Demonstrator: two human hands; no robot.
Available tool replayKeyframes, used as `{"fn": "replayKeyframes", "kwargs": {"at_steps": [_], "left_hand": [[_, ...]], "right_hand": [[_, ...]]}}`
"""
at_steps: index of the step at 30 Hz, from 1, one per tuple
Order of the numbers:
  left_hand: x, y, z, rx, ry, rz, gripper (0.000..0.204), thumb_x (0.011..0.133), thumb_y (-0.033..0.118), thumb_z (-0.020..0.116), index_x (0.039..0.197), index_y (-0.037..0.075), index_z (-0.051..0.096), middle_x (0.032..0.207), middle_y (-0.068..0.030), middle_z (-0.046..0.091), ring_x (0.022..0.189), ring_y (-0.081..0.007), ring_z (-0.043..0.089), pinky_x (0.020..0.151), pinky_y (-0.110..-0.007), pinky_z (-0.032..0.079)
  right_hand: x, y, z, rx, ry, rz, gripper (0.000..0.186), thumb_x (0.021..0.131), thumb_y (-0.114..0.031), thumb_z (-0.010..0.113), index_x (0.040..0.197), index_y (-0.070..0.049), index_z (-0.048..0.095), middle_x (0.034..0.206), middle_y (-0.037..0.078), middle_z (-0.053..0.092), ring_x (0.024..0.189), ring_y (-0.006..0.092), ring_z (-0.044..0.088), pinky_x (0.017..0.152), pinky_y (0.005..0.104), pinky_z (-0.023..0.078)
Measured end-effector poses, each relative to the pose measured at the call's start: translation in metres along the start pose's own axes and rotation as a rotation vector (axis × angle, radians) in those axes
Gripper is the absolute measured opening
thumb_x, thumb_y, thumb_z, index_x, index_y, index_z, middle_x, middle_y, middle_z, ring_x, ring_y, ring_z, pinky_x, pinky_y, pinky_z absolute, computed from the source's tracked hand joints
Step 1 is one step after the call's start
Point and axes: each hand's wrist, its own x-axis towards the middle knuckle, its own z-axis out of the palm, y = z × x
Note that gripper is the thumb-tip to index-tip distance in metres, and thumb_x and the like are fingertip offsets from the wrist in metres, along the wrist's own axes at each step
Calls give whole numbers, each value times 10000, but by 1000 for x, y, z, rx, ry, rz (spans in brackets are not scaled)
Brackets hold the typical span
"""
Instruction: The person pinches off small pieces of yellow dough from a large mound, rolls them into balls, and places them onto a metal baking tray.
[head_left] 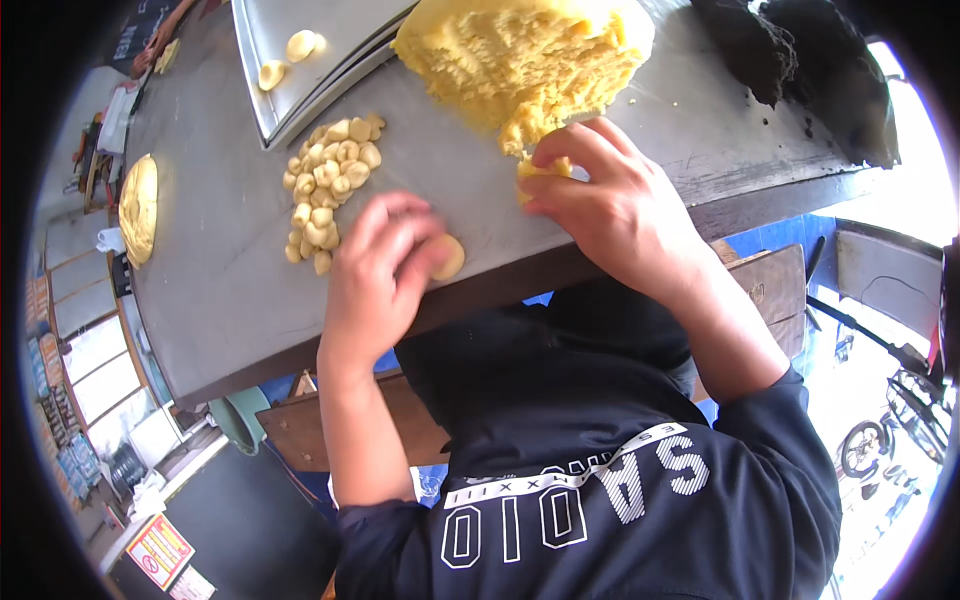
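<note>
My right hand pinches a crumbly lump of yellow filling between thumb and fingers. It is at the near edge of a large, torn-looking mound of the same yellow filling. To its left, my left hand bends over the table's front edge, its fingers smeared by motion. A pale round piece of dough lies against those fingertips, partly covered by them; whether they grip it is unclear. Just beyond the left hand lies a heap of small pale dough pieces.
A metal tray with a few dough balls stands at the back left. At the table's far left is a flat yellow round of dough. Black plastic covers the back right of the grey table. Below hangs a wooden drawer.
</note>
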Motion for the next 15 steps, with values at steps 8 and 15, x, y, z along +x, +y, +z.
{"fn": "replayKeyframes", "kwargs": {"at_steps": [8, 15], "left_hand": [[29, -36, -11, -795, 577, -232, 359, 1106, 87, 790, 1443, 13, 691, 1413, -167, 759, 1168, -215, 782, 996, -390, 644], [72, -59, -23, 584, 193, -109, 228, 967, 295, 894, 1086, 117, 816, 1438, -50, 757, 1328, -308, 690, 1226, -519, 398]], "right_hand": [[-3, -11, 6, -14, 154, 27, 166, 933, -157, 834, 1079, -87, 794, 1288, 95, 713, 1208, 333, 694, 987, 451, 628], [1, -6, 7, -174, 111, 19, 184, 1004, -158, 788, 1144, -51, 732, 1212, 113, 683, 1110, 324, 720, 902, 435, 646]]}}
